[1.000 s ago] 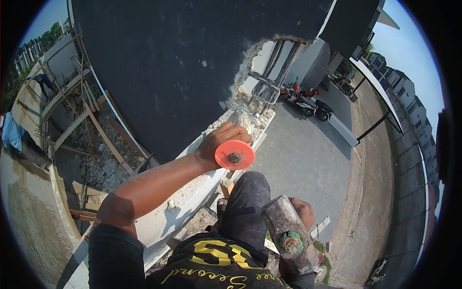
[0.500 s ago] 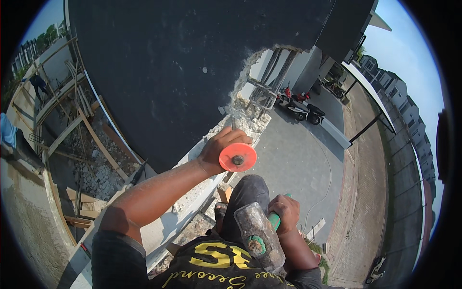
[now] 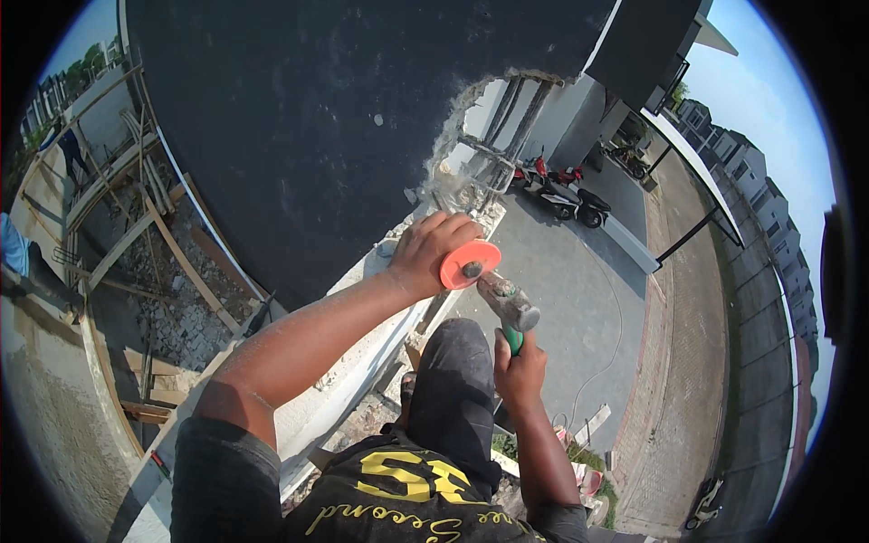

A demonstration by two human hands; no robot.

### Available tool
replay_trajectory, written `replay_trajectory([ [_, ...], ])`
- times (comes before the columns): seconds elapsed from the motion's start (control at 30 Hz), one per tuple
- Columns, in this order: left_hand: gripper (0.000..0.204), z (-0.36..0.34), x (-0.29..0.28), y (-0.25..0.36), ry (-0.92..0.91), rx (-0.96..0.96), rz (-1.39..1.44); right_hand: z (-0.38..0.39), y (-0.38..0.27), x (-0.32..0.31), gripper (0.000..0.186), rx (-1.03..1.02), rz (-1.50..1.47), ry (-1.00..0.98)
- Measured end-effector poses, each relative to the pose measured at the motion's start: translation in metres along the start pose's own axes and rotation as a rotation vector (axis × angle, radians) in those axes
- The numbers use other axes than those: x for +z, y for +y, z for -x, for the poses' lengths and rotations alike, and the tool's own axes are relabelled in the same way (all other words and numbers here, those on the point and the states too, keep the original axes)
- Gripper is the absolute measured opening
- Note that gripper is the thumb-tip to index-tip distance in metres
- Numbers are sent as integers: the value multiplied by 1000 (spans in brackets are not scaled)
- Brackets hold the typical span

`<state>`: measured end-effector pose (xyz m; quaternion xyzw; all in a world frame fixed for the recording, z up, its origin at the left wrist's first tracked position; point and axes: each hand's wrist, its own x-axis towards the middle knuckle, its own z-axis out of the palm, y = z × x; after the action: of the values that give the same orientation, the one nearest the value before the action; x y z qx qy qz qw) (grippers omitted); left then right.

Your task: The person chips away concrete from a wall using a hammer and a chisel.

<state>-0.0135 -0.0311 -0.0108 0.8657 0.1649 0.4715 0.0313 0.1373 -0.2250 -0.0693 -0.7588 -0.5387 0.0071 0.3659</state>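
My left hand (image 3: 427, 253) is wrapped round a chisel fitted with an orange round guard (image 3: 459, 256). The chisel's blunt struck end (image 3: 472, 269) pokes out through the guard toward me, while its tip is hidden behind my hand. My right hand (image 3: 520, 369) grips the green handle of a sledgehammer (image 3: 509, 304). Its worn metal head is just below and right of the chisel's end, at or nearly at the guard; contact cannot be made out. Beyond my left hand, broken concrete (image 3: 466, 197) lies at the foot of a jagged opening in the dark wall (image 3: 290, 136), with bare steel bars (image 3: 507, 118) crossing it.
A pale, rubble-strewn ledge (image 3: 312, 407) runs beneath my left arm. Down on the right is grey paving (image 3: 579, 299) with a parked motor scooter (image 3: 566, 201). At left stand timber poles (image 3: 186, 262) over rubble, a person in light blue (image 3: 27, 253) and another farther person (image 3: 71, 149).
The sledgehammer's head has swung up and away from my chest to the chisel's end, my right hand rising with it. My left hand and the chisel have shifted slightly up and right.
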Motion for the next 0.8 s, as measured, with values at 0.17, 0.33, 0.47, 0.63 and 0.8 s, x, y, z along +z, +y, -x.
replay_trajectory([
  [0.17,25,6,10,3,-28,3,-20,31,7,-28,41,-290,-479,378],
  [0.33,26,7,3,24,-35,81,-28,21,-33,-63,61,-380,-824,457],
  [0.47,25,6,6,17,-54,85,-33,17,-36,-67,63,-386,-824,462],
  [0.63,24,7,5,14,17,56,-20,18,-53,-71,63,-441,-860,458],
  [0.8,24,8,0,9,26,71,70,6,-20,-48,42,-651,-593,303],
])
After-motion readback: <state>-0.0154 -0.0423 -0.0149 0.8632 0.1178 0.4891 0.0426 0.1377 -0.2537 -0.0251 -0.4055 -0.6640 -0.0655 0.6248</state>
